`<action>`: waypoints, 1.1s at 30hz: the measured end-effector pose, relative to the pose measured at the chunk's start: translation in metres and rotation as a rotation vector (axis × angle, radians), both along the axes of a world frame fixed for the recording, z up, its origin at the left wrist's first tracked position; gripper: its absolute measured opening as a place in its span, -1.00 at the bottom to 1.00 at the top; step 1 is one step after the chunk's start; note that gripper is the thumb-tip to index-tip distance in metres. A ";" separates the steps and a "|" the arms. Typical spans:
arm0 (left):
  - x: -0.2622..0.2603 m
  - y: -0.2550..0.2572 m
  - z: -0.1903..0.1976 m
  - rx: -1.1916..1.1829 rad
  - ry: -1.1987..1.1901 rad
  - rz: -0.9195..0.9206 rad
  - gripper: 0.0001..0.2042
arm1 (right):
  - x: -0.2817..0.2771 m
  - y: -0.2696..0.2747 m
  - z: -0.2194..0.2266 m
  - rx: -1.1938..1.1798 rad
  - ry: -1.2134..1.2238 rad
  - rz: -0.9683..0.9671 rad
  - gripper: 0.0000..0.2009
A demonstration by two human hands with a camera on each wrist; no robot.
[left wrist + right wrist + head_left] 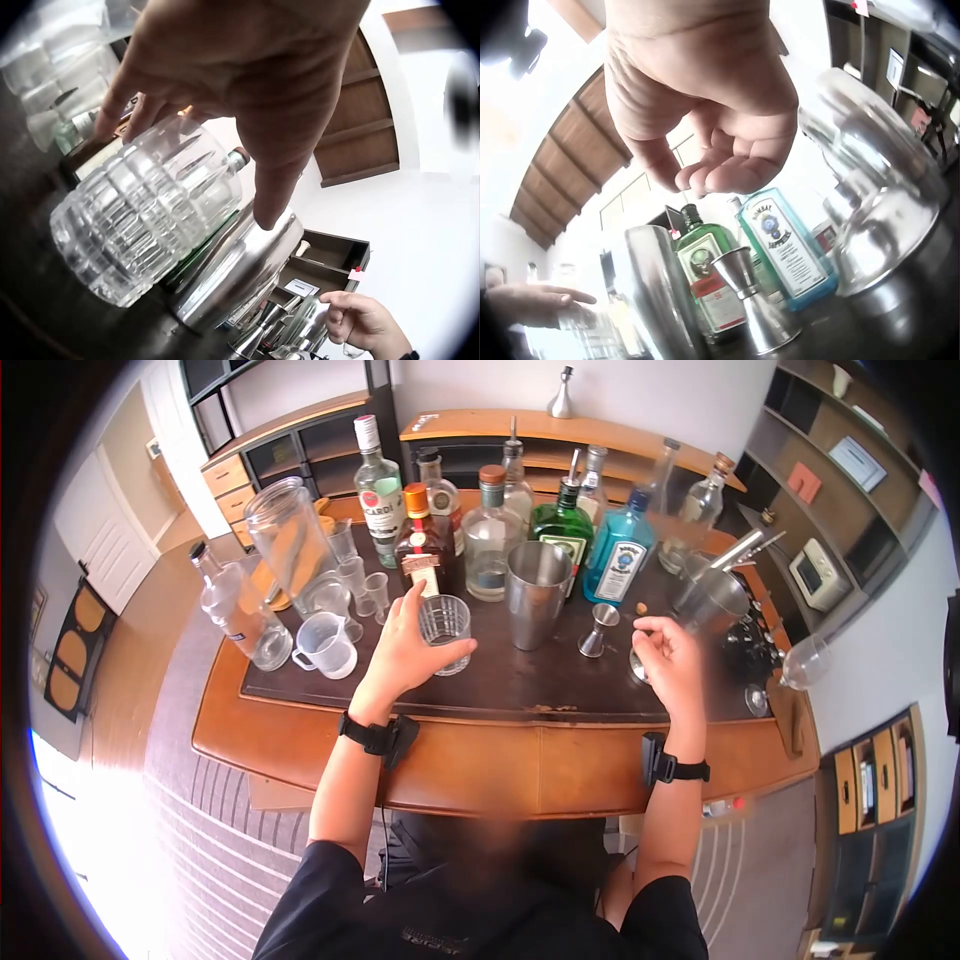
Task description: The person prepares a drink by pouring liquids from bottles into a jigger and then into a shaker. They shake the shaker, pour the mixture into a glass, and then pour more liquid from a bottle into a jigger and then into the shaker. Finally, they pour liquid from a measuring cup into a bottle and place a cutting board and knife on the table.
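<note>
My left hand [405,650] is spread over the near side of a clear cut-glass tumbler [447,622], thumb and fingers apart around its rim. In the left wrist view the tumbler [142,217] stands on the dark tabletop below the palm, and the thumb points toward a steel shaker tin [232,262]. My right hand [670,660] hovers above the table with loosely curled fingers and nothing visible in them. Close to it stand a steel double jigger [598,632] and, in the right wrist view, a blue gin bottle [787,247] and a green liqueur bottle [709,277].
Several bottles line the back, among them a white-labelled rum bottle [380,500]. On the left are a large glass jar [290,535], a plastic measuring jug [326,647] and a clear bottle [240,610]. A mixing glass [715,600] with bar tools and a stemmed glass [805,660] stand right.
</note>
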State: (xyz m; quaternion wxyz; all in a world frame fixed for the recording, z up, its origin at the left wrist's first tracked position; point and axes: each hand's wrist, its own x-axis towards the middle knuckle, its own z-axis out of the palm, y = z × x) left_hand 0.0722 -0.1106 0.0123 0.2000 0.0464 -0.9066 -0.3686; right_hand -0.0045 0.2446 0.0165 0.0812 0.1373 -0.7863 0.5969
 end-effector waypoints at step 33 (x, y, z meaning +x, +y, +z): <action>-0.006 -0.001 -0.022 0.177 0.046 -0.100 0.06 | 0.007 0.030 -0.003 0.884 0.183 -0.466 -0.52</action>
